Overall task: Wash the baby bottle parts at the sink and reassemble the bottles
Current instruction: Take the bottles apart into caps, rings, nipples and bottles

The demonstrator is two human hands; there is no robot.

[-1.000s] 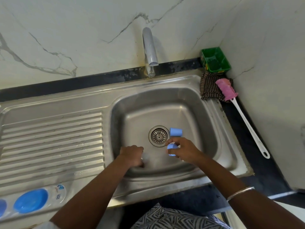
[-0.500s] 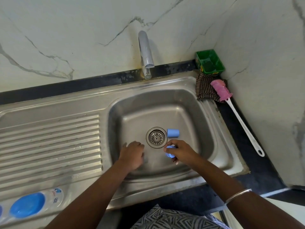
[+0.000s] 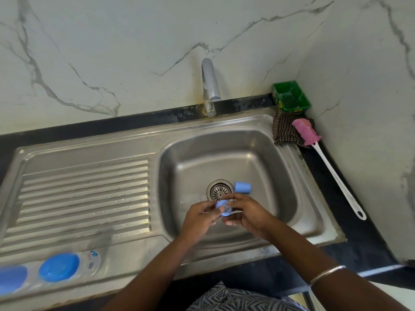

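Over the steel sink basin (image 3: 278, 182), both my hands meet just in front of the drain (image 3: 220, 191). Between them is a small blue bottle ring with a clear teat (image 3: 224, 208). My left hand (image 3: 202, 217) pinches it from the left and my right hand (image 3: 247, 213) grips it from the right. A second blue cap (image 3: 242, 187) lies on its side on the basin floor, right of the drain. Two bottles with blue lids (image 3: 59, 267) lie at the near left edge of the draining board.
The tap (image 3: 210, 86) stands behind the basin with no water running. At the back right are a green tub (image 3: 290, 95), a checked cloth (image 3: 284, 131) and a pink bottle brush with a white handle (image 3: 332, 169). The ribbed draining board (image 3: 83, 194) fills the left.
Both hands have risen from the basin floor and come together. The right hand brought the blue piece up, and the left hand now pinches it too.
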